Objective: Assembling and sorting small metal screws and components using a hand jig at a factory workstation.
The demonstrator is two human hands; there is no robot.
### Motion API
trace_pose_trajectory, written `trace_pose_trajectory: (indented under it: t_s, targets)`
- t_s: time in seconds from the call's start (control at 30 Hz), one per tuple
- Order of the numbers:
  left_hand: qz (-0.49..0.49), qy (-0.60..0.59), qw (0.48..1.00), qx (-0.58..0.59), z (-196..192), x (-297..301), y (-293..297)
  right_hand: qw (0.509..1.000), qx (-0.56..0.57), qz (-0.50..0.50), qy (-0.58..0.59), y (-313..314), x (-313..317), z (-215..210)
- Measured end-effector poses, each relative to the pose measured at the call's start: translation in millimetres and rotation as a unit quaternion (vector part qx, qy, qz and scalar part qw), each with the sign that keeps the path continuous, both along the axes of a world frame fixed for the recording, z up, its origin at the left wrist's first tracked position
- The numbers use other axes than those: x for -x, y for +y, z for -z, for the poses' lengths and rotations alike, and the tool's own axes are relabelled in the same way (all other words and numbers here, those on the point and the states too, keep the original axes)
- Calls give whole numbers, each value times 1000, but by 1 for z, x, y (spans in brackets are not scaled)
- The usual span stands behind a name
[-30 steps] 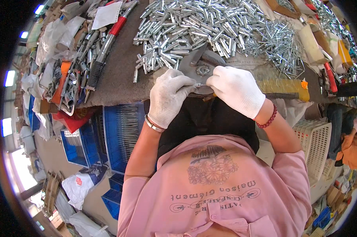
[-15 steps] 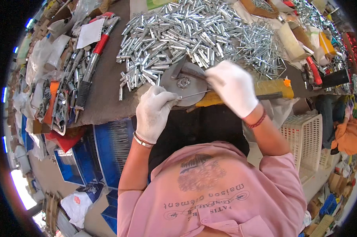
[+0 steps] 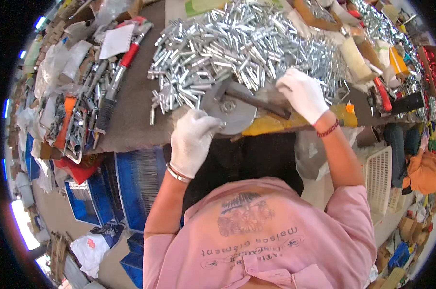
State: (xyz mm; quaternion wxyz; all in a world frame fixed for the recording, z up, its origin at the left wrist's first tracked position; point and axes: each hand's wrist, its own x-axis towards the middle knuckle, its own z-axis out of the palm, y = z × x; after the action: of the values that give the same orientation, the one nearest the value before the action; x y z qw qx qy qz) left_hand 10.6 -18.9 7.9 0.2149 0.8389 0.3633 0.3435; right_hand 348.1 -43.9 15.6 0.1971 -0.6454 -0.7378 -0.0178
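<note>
The biggest thing before you is the workbench, with dark covering, and the grey round disc lies at its near edge. Beyond this disc spreads your wide heap of short metal tubes. Below the disc, to its left, stands the blue crate; below and far to its right is the white basket. The heap of thin metal pins is beyond the disc, to its right. Your left hand is just beside the disc's left near edge, its thumb and finger pinched together on a small metal piece. Your right hand is raised to the right of the disc, near the pins; its fingers are bent, and I cannot tell whether they hold something. The dark hammer rests on the disc, its handle reaching past the right edge.
</note>
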Motion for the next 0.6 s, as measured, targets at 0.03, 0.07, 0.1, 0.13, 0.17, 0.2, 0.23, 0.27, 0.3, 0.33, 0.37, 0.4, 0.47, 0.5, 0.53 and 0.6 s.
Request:
trace_pose_trajectory:
  t_s: [0.03, 0.07, 0.1, 0.13, 0.17, 0.2, 0.23, 0.27, 0.3, 0.33, 0.37, 0.4, 0.47, 0.5, 0.53, 0.6]
  targets:
    - [4, 3, 1000, -13, 0, 0, 3, 1000, -16, -14, 10, 0, -4, 4]
    - [14, 11, 999, -28, 0, -1, 4, 999, 3, -10, 31, -2, -5, 1]
    - [11, 15, 1000, -24, 1, -1, 2, 998, 20, 1, 60, -4, -5, 3]
    - [4, 11, 1000, -18, 0, 0, -3, 996, 52, 19, 73, -7, 1, -5]
    - [8, 21, 1000, -8, 2, 3, -5, 995, 57, 27, 72, -10, 2, -3]
    - [7, 24, 1000, -9, 2, 4, -9, 995, 65, 27, 70, -13, 4, -6]
    - [5, 28, 1000, -8, 3, 4, -10, 994, 75, 28, 68, -14, 5, -9]
    - [5, 14, 1000, -5, 4, 4, -13, 993, 86, 30, 70, -15, 5, -9]
    - [5, 11, 1000, -1, 4, 3, -14, 992, 101, 33, 73, -16, 4, -7]
    - [4, 8, 1000, 7, 4, 3, -15, 989, 127, 37, 63, -13, 2, -8]
    - [4, 9, 1000, -17, 4, 2, -10, 990, 118, 29, 70, -8, -2, -9]
    - [11, -2, 999, -35, 8, 3, -7, 990, 119, 20, 78, -6, -4, -9]
    - [9, 27, 998, -53, 16, 8, -3, 993, 107, 27, 47, -2, -4, -12]
    - [16, 12, 999, -35, 8, 5, -1, 993, 99, 13, 57, 3, -13, -9]
    - [8, 34, 998, -50, 11, 3, 3, 988, 131, 25, 73, 8, -11, -18]
    - [25, 8, 1000, -2, 17, 0, 15, 985, 147, 23, 85, 18, -15, -17]
